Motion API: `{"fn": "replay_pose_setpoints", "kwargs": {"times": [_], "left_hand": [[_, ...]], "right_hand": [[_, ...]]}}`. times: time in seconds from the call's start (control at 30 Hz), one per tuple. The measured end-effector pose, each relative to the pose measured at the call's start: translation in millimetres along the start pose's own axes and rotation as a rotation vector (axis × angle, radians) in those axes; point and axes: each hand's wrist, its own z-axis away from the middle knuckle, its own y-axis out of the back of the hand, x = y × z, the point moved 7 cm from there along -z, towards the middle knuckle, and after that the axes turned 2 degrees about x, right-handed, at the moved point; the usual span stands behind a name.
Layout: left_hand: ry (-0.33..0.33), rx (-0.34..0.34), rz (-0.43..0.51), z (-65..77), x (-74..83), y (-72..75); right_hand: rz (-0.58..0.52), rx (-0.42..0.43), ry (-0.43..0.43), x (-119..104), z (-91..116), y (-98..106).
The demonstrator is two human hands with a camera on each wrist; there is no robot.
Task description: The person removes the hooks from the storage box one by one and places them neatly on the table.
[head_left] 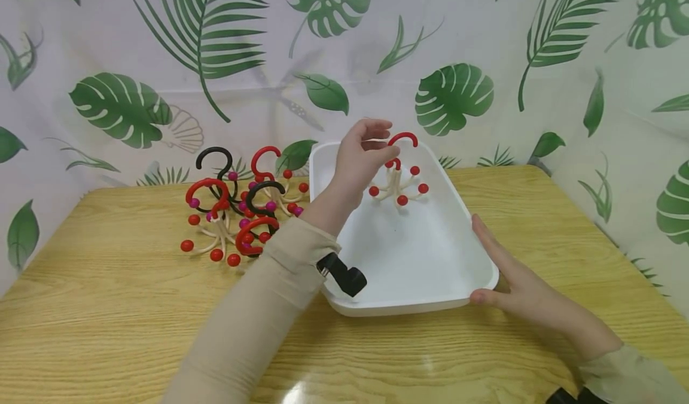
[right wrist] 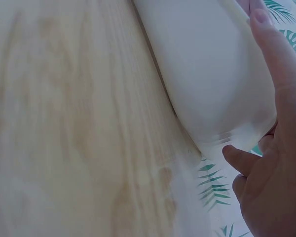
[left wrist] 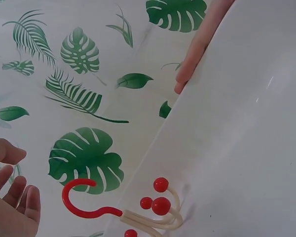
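Observation:
A hanger (head_left: pixel 395 184) with a red top hook, cream arms and red ball tips stands at the far end of the white tray (head_left: pixel 409 260). Just beside its hook is my left hand (head_left: pixel 363 155), fingers loosely bent; the left wrist view shows a gap between the fingers and the hook. My right hand (head_left: pixel 517 287) holds the tray's near right corner, thumb on the front side and fingers along the right side. Left of the tray, similar hangers (head_left: pixel 218 227) cluster on the table, some with red hooks and some black. My left forearm partly covers them.
The wooden table (head_left: pixel 107 308) carries everything. Behind it hangs a white cloth (head_left: pixel 377 51) printed with green leaves. A small black device (head_left: pixel 344 275) is strapped to my left wrist, above the tray's left side.

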Motion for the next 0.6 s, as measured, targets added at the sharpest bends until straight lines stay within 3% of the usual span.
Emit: {"fn": "replay_pose_setpoints", "kwargs": {"times": [0.33, 0.6], "left_hand": [[0.054, -0.002, -0.129, -13.3, -30.7, -6.5], [0.048, -0.015, -0.185, -17.7, -41.6, -8.5]], "right_hand": [[0.023, 0.01, 0.033, -0.7, 0.2, -0.9], [0.027, 0.018, 0.035, -0.4, 0.1, -0.1]]}}
